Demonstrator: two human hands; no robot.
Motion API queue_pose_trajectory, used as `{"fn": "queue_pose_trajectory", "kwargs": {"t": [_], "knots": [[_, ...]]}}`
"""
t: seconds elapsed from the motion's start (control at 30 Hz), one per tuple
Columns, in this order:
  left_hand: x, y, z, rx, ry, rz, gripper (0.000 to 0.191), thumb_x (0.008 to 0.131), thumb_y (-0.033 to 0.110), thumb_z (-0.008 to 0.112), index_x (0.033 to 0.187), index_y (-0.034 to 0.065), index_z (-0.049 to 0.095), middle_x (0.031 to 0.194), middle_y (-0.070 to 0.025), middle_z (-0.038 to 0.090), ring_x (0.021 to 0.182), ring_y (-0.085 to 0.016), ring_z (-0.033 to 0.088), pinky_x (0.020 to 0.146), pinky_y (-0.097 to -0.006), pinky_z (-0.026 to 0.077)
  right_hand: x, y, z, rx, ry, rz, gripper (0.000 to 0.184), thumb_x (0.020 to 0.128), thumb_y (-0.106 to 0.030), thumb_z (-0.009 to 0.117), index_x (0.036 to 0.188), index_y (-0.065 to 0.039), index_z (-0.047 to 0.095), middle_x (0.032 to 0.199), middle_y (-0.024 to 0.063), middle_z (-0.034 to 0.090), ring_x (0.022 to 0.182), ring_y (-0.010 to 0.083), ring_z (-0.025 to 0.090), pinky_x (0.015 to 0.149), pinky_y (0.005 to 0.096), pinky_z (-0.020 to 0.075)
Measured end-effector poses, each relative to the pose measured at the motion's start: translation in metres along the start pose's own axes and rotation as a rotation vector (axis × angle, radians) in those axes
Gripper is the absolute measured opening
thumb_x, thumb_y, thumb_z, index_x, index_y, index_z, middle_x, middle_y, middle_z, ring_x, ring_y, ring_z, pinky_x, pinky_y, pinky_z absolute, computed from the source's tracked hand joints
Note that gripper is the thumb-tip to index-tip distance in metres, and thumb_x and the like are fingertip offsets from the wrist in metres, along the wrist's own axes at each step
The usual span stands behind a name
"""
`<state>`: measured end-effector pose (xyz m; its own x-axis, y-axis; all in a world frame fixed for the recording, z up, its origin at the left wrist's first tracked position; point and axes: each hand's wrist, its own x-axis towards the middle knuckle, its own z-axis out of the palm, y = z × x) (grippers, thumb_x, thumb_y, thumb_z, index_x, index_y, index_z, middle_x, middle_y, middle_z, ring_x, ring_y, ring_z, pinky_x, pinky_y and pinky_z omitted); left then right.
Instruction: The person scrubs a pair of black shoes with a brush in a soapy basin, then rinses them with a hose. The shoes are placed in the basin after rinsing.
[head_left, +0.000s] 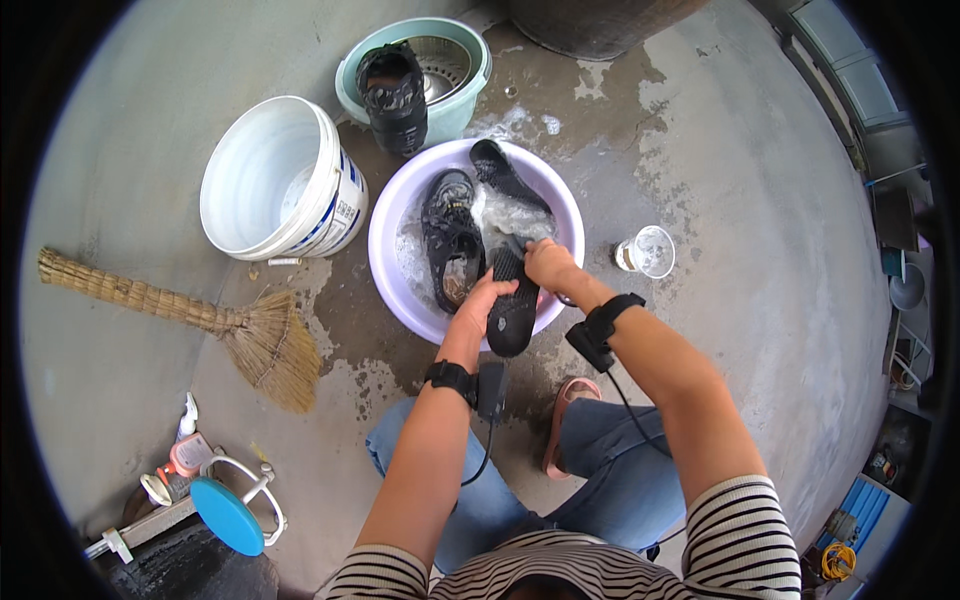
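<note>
My left hand (480, 302) grips a black shoe insole (513, 326) by its edge, thumb on its upper face, over the near side of a lilac plastic basin (390, 289). At the insole's far end is my right hand (551, 264), closed on a dark grey handled tool (514, 241), probably a brush; its working end is hidden. Inside the basin, a wet black shoe (452, 229) lies left of the insole in soapy water (517, 217). A second black insole (504, 171) leans against the basin's far right wall.
Behind the basin, a black shoe (394, 101) rests on a green tub (471, 97) containing a metal strainer (450, 64). A white bucket (277, 180) and a straw broom (262, 337) lie left. Right of the basin is a clear plastic cup (654, 253). The concrete floor has wet patches.
</note>
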<state>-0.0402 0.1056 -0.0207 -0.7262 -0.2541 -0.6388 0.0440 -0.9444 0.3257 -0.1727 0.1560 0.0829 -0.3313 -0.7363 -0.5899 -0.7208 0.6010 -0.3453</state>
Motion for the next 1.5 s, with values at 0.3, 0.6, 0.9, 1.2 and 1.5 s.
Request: {"fn": "queue_pose_trajectory", "kwargs": {"t": [0.3, 0.6, 0.9, 1.2, 1.5], "knots": [[-0.003, -0.011, 0.025, 0.066, -0.020, 0.050, 0.045, 0.084, -0.003, 0.053, 0.126, 0.0074, 0.042, 0.108, -0.0179, 0.060, 0.093, -0.032, 0.065, 0.075, -0.0446, 0.057, 0.023, 0.021, -0.005, 0.056, 0.105, 0.119, 0.035, 0.095, -0.027, 0.040, 0.116, -0.006, 0.058, 0.107, 0.0219, 0.064, 0.100, 0.0394, 0.062, 0.089, 0.0446, 0.0489], [0.014, -0.020, 0.014, -0.204, 0.219, -0.190, 0.023, 0.093, 0.020, 0.051, 0.112, 0.0066, 0.056, 0.097, -0.0087, 0.064, 0.083, -0.023, 0.064, 0.073, -0.0351, 0.053, -0.013, 0.033, -0.008, -0.028, -0.035, 0.007, 0.033, 0.094, -0.023, 0.041, 0.117, -0.005, 0.056, 0.104, 0.0215, 0.064, 0.095, 0.0405, 0.063, 0.086, 0.0464, 0.0495], [0.024, -0.032, 0.007, 0.155, 0.423, 0.157, 0.023, 0.092, 0.010, 0.046, 0.114, 0.0067, 0.053, 0.096, -0.0101, 0.063, 0.080, -0.024, 0.064, 0.069, -0.0366, 0.053, -0.033, -0.001, -0.018, 0.026, -0.218, -0.131, 0.033, 0.092, -0.021, 0.042, 0.115, -0.003, 0.057, 0.107, 0.0259, 0.063, 0.097, 0.0406, 0.062, 0.087, 0.0461, 0.0489], [0.012, -0.029, 0.030, 0.119, 0.324, 0.294, 0.027, 0.091, 0.004, 0.049, 0.118, 0.0013, 0.055, 0.100, -0.0116, 0.064, 0.086, -0.024, 0.063, 0.076, -0.0364, 0.050, 0.004, 0.021, -0.021, 0.120, 0.221, 0.080, 0.043, 0.087, -0.027, 0.055, 0.122, -0.001, 0.053, 0.102, 0.0264, 0.064, 0.101, 0.0405, 0.061, 0.088, 0.0447, 0.0494], [-0.027, 0.038, 0.052, 0.150, 0.204, 0.327, 0.030, 0.092, 0.021, 0.053, 0.117, 0.0040, 0.053, 0.100, -0.0092, 0.063, 0.083, -0.021, 0.064, 0.072, -0.0347, 0.054, -0.051, 0.018, -0.055, 1.192, -0.360, 0.405, 0.096, 0.072, 0.000, 0.073, 0.147, 0.001, 0.014, 0.065, 0.0054, 0.052, 0.045, 0.0087, 0.041, 0.035, 0.0249, 0.0291]]}}
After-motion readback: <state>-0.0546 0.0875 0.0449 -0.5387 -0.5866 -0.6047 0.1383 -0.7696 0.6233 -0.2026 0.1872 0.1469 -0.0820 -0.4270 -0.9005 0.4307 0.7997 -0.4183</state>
